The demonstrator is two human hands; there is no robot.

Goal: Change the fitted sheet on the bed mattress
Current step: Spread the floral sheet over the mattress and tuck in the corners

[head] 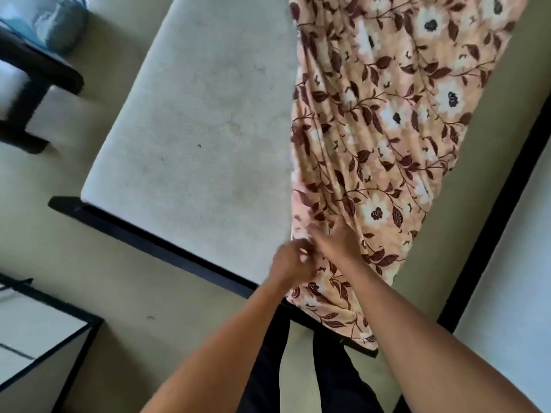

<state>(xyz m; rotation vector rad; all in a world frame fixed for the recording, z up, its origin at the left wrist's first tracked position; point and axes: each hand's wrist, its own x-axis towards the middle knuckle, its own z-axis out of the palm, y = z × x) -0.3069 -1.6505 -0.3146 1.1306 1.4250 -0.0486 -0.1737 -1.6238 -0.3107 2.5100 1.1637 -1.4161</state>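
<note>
Left grip [293,260] curled, pinching the near hem of the floral sheet [387,120]. Right grip [337,241] lies on the fabric just beside it. Too blurred to tell if it's clamped or flat. Sheet is bunched in long folds over the right half of the mattress [190,129], near end hanging over the bed frame [155,244]. Left half bare. Reads as the spreading step: find the elastic corner first, keep the hem taut, drag sideways across the bare side.

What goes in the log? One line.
sheet bunched along mattress right side; left hand grips sheet edge; right hand on sheet, grip unclear
</note>
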